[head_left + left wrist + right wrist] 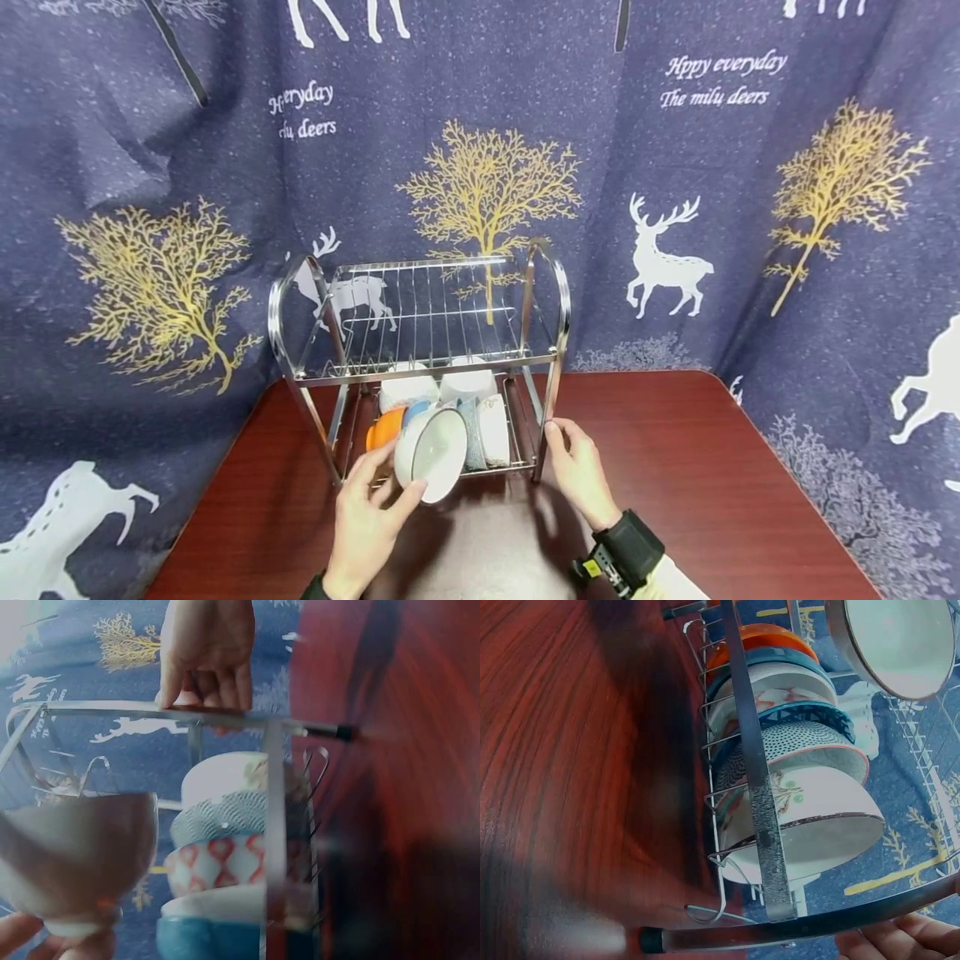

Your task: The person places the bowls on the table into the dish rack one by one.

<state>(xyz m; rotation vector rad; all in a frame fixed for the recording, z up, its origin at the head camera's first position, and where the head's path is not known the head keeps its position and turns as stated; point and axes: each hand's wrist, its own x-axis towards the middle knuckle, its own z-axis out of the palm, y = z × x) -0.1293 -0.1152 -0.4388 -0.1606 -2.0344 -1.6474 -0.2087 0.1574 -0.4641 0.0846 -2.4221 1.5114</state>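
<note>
My left hand holds a white bowl tilted in front of the dish rack's lower shelf, its pale inside facing up and right. In the left wrist view, fingers touch the foot of this bowl. My right hand grips the right front leg of the metal dish rack, thumb on one side and fingers on the other. On the lower shelf, several bowls stand on edge in a row: an orange bowl, blue ones, a grey patterned bowl, and a white floral bowl at the right end.
Behind the row, two white bowls sit on the lower shelf. Above them is the rack's wire upper shelf. The rack stands on a reddish-brown table, with a dark blue deer-print curtain hanging behind.
</note>
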